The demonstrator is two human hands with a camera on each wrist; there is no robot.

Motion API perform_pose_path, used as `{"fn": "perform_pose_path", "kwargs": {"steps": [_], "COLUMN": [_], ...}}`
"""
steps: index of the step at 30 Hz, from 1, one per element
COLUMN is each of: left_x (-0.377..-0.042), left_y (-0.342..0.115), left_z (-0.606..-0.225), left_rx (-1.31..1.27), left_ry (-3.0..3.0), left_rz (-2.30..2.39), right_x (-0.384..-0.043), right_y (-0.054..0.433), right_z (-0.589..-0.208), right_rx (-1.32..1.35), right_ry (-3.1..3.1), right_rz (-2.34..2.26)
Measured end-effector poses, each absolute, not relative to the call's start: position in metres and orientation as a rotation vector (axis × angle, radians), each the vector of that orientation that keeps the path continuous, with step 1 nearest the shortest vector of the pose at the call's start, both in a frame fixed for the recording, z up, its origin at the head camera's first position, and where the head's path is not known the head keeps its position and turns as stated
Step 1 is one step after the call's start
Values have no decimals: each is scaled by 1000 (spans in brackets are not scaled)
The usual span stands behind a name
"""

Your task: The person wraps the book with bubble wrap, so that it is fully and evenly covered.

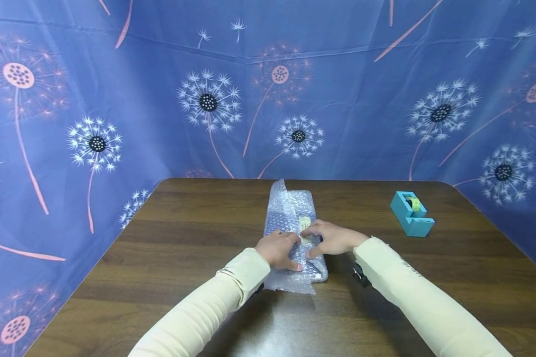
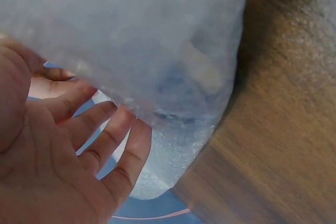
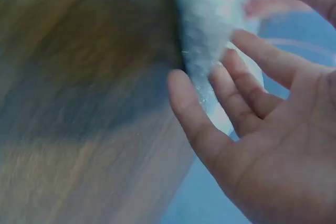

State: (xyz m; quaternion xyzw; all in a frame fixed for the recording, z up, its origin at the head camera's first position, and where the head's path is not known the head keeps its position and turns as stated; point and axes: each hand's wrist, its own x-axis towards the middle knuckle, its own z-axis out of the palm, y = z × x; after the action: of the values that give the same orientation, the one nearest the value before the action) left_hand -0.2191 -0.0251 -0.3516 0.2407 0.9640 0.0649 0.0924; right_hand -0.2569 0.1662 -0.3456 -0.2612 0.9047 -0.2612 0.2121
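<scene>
A flat, long bundle of clear bubble wrap [image 1: 280,210] lies on the table in the head view, with a loose flap along its left side and near end. What is inside cannot be made out. A small yellow-green patch [image 1: 304,222] shows on it. My left hand [image 1: 277,249] rests on the left part of the wrap, its fingers [image 2: 123,140] spread and only slightly bent against the plastic. From the right, my right hand [image 1: 335,238] touches the wrap near the patch. In the right wrist view its fingers [image 3: 197,116] are loosely extended along the wrap's edge.
A turquoise tape dispenser [image 1: 413,215] with a yellow-green roll [image 1: 413,203] stands at the right of the brown wooden table [image 1: 196,223]. A blue dandelion-patterned cloth [image 1: 152,89] hangs behind the table and along its sides.
</scene>
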Motion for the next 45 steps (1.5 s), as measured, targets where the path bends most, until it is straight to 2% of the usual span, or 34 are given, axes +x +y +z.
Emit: {"fn": "perform_pose_path", "kwargs": {"steps": [7,14,24,30,40,45], "left_x": [-211,-203,-203,-206,-209,-212], "left_y": [-19,-15,-11,-8,-13,-15], "left_z": [-346,-341,-341,-339,-338,-338], "left_rx": [757,769,772,762,737,721], "left_ry": [2865,2877,2878,2881,2875,2869], "left_rz": [139,82,69,35,24,37], "right_x": [-285,-308,-326,-328,-308,-296], "right_y": [181,176,161,159,155,154], "right_z": [-349,-359,-370,-371,-358,-356], "right_rx": [-485,-149,50,21,-215,-408], "right_ry": [2600,2848,2820,2845,3010,3126], "right_rz": [-1080,-1079,-1204,-1280,-1283,-1136]}}
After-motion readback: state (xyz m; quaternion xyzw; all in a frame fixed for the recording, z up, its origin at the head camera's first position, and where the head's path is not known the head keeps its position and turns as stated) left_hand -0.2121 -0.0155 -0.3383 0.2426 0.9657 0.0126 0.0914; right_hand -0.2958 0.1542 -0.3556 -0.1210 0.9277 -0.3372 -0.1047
